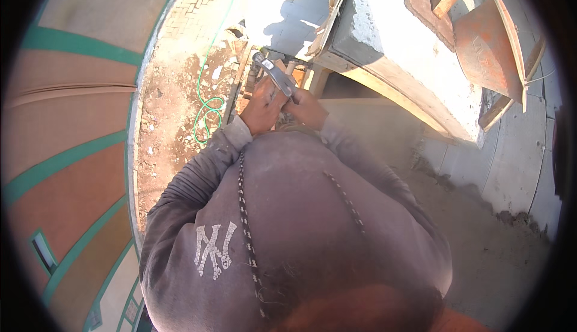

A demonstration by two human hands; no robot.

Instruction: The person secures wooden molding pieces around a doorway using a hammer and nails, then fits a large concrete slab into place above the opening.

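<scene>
A grey metal hammer (274, 75) is in front of my chest, its head pointing up and to the left. My right hand (308, 110) is closed around its lower end, where the handle is mostly hidden. Close beside it, my left hand (262, 107) is curled with its fingers bent in, partly under the metal head. Whatever those left fingers hold is hidden. Both forearms, in dusty grey sleeves, come together at the hands. Wooden pieces (312, 79) lie just beyond the hands.
A concrete block edged with boards (384, 100) rises at the right, with a rusty orange metal pan (488, 46) on it. Rubble (217, 73) and a green hose (200, 85) lie on the ground to the left. A wall with green trim (72, 70) curves along the far left.
</scene>
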